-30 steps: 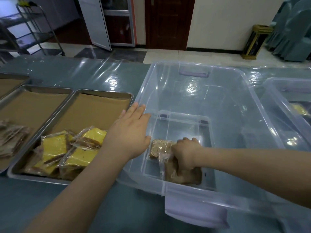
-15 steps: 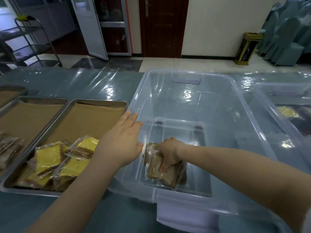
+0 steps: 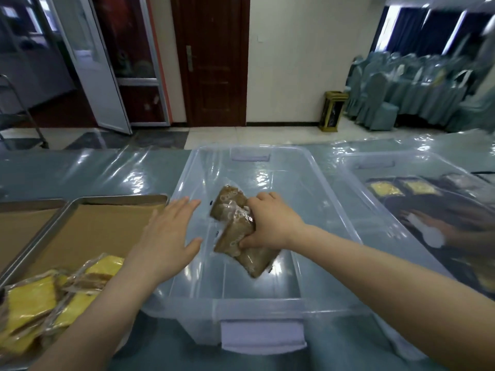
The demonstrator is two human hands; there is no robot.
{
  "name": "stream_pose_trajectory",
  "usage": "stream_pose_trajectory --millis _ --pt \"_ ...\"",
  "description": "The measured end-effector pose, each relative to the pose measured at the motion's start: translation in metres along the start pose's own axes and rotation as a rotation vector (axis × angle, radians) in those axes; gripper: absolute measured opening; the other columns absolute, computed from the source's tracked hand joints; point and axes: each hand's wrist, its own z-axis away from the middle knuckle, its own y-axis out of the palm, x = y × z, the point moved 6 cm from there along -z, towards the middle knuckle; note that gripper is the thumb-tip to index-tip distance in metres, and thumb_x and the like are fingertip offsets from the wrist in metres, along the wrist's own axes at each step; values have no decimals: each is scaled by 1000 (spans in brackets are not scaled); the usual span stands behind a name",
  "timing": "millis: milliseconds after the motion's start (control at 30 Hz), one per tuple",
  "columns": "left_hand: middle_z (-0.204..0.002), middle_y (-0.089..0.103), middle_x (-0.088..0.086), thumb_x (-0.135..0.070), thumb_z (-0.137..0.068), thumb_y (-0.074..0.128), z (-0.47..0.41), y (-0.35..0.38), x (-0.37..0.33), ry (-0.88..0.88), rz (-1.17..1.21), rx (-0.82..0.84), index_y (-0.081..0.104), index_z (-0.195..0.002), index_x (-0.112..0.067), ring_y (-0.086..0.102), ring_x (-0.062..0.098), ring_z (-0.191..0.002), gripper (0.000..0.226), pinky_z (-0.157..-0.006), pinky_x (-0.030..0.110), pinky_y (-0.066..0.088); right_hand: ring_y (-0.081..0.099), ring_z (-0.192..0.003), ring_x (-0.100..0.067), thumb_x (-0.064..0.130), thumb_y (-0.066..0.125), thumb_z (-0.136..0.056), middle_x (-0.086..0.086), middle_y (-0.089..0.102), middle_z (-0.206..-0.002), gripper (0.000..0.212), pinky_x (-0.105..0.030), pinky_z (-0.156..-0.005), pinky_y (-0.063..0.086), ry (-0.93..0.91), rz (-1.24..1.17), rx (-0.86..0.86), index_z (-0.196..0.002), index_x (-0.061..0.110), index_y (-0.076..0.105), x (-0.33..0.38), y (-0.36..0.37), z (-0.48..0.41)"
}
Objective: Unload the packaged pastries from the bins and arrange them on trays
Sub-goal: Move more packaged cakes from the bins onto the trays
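Tightly, brown pastry packs [image 3: 233,207] were gripped by the right hand [image 3: 270,223] at the bin [image 3: 257,306]; the left hand [image 3: 166,236] was spread flat.

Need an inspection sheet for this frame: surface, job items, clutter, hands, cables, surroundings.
Surface: table covered in teal cloth under a glossy clear plastic sheet.
Job's things: brown packaged pastries held over the clear bin; yellow packaged pastries piled at the near end of the paper-lined tray; second tray to its left; second bin at right holds more packs.
Clutter: nothing seen.
Hands: right hand grips the brown packs; left hand flat, fingers straight, by the clear bin's left rim, holding nothing.
Cables: nothing seen.
Surroundings: brown door, gold floor bin, covered chairs.
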Motion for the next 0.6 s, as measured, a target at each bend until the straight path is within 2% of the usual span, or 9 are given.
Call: stream_pose_trajectory --millis 67,167,233,300,367,433,600 --pt "-154 23 -2 -32 -88 58 7 -10 -7 61 22 -102 23 -147 -25 16 13 -142 69 -115 36 7 40 -107 -22 58 79 -57 2 44 -103 69 -38 -90 42 38 -119 -80 -107 20 48 1 -7 8" --pt "-151 27 -4 -25 -89 59 16 -22 -14 110 127 -216 28 -144 -25 20 13 -141 63 -115 37 7 37 -102 -17 59 79 -56 7 40 -99 69 -31 -85 38 14 -182 -214 -106 22 48 10 -26 19" --pt "-148 29 -9 -24 -91 56 22 -31 -13 121 281 -269 28 -142 -31 24 13 -139 58 -115 44 18 34 -100 -13 59 79 -56 8 40 -99 69 -29 -83 35 2 -205 -316 -105 23 48 19 -43 24" --pt "-145 29 -22 -39 -94 47 27 -43 -9 114 460 -297 23 -139 -44 27 3 -135 51 -110 35 28 32 -97 -9 59 79 -55 10 40 -99 67 -27 -80 33 7 -256 -394 -105 25 49 32 -58 28" --pt "-137 24 -44 -54 -90 37 35 -60 1 113 560 -355 22 -137 -56 23 -16 -128 49 -100 17 26 34 -97 -9 58 79 -56 10 41 -98 65 -26 -79 30 -6 -296 -452 -104 26 50 54 -71 28" --pt "-128 21 -54 -61 -86 32 47 -76 19 78 637 -407 23 -136 -56 21 -24 -124 52 -93 11 24 36 -97 -10 56 80 -56 9 42 -98 63 -25 -80 31 -47 -315 -497 -102 26 49 85 -81 26" --pt "-136 37 -36 -64 -82 36 96 -111 85 -3 774 -441 35 -135 -49 33 -12 -127 55 -97 20 31 33 -92 -5 54 80 -57 13 40 -94 57 -18 -74 29 -130 -370 -569 -95 29 46 180 -83 17"
